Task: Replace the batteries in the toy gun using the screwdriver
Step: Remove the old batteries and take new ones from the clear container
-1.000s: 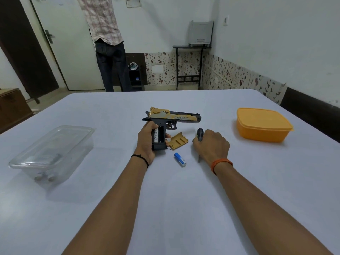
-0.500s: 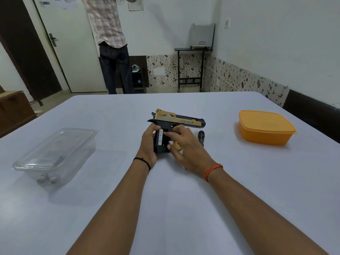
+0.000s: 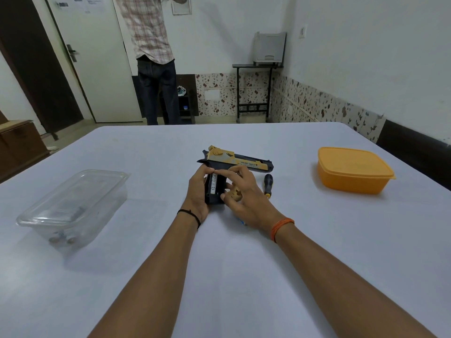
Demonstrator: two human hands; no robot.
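On the table point(image 3: 244, 276), nearest: left hand point(image 3: 199, 189) gripped the toy gun point(image 3: 238, 162) by its grip, battery bay up. Right hand point(image 3: 246, 196) sat over the bay, forefinger extended onto the battery point(image 3: 213, 183). Screwdriver point(image 3: 268, 181) lay just right, untouched.

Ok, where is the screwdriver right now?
In the head view the screwdriver lies untouched on the table, just right of the right hand, below the toy gun barrel.

Both hands — left point(image 3: 198, 189), right point(image 3: 246, 198) — close together, fingers curled.
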